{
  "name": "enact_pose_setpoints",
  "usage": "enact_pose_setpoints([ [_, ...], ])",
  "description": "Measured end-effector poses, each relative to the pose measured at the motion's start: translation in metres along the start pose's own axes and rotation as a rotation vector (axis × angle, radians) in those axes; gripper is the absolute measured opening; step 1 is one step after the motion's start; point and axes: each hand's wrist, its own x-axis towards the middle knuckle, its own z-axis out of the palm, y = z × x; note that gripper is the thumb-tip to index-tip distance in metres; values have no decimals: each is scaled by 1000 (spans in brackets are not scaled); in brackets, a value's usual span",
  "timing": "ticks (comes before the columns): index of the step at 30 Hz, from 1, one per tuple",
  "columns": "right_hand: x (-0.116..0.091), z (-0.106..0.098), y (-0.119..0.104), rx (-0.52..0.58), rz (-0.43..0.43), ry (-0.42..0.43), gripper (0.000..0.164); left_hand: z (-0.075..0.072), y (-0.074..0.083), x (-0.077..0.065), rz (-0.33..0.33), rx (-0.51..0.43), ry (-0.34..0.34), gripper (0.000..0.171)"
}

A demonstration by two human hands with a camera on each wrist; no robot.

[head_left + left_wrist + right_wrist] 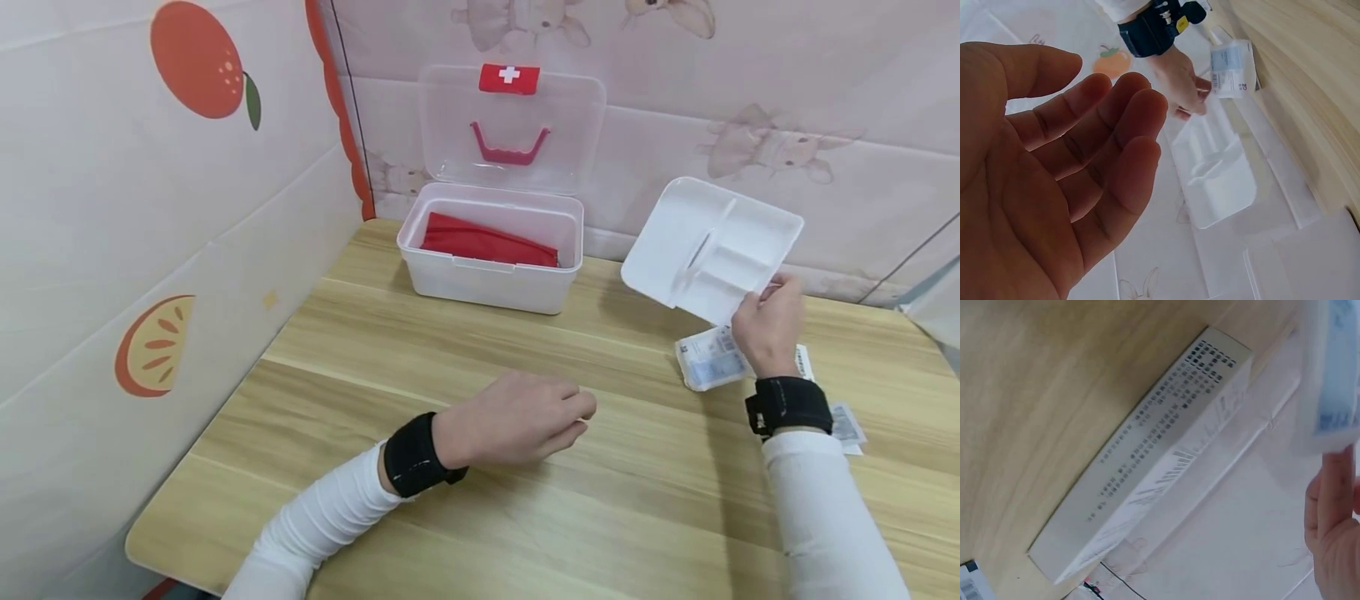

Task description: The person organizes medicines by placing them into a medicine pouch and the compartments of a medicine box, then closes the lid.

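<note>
My right hand [772,325] pinches the near right edge of a white divided tray [675,242], held tilted above the table. My left hand [517,421] hovers over the middle of the table; in the left wrist view its fingers [1129,175] are loosely bent with nothing in them. Below the tray lies a packet [716,358] with a blue panel. A white printed box [1147,456] fills the middle of the right wrist view. A lidded first-aid box [487,287] stands at the back, its clear lid [450,125] raised, with a red cloth-like item [487,240] inside.
Small printed packets [847,425] lie beside the right wrist, partly hidden by it. The wooden table [360,333] meets a fabric-covered wall [247,242] on the left and another behind the box.
</note>
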Motion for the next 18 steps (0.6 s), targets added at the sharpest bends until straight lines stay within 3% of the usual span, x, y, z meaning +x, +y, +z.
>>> enact_pose_setpoints([
  [4, 0, 0, -7, 81, -25, 193, 35, -1, 0, -1, -5, -11, -7, 10],
  [8, -1, -2, -10, 189, -65, 258, 28, -2, 1, -2, -14, -27, -21, 10],
  [13, -7, -7, -16, 292, -51, 195, 28, -2, 1, -2, -20, -36, -22, 11],
  [18, -15, -17, -30, 477, 68, 9, 29, -5, 0, -3, -29, -28, -23, 11],
])
